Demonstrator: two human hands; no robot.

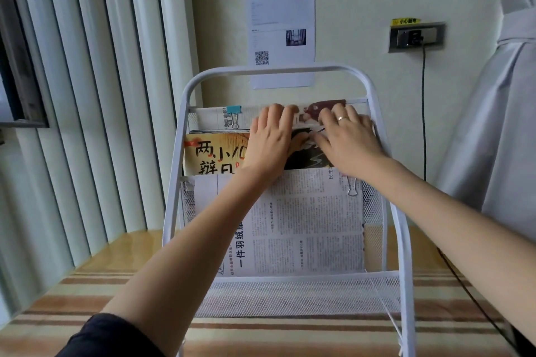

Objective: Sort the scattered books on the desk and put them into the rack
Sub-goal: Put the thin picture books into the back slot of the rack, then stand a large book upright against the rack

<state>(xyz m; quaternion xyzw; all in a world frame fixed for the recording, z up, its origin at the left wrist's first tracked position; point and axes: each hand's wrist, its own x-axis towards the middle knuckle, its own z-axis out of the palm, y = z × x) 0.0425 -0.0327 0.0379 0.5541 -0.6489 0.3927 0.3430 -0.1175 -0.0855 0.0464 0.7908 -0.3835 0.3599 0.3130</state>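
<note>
A white metal mesh rack point(403, 229) stands on the desk in front of me. Its top tier holds a newspaper with a blue binder clip point(220, 120) and a book with a brown and white cover point(311, 113). The middle tier holds a yellow book with large dark characters point(211, 156) and a dark-covered book point(307, 155). A clipped newspaper point(304, 226) fills the lower tier. My left hand point(269, 139) and my right hand point(348, 139) lie side by side on the books in the upper tiers, fingers reaching over the top book's edge.
The desk point(87, 293) carries a striped cloth. Vertical blinds point(87, 95) hang at the left. A printed sheet point(281, 32) is taped to the wall behind the rack. A wall socket point(416, 36) with a dark cable sits at the right, beside a grey curtain point(499, 124).
</note>
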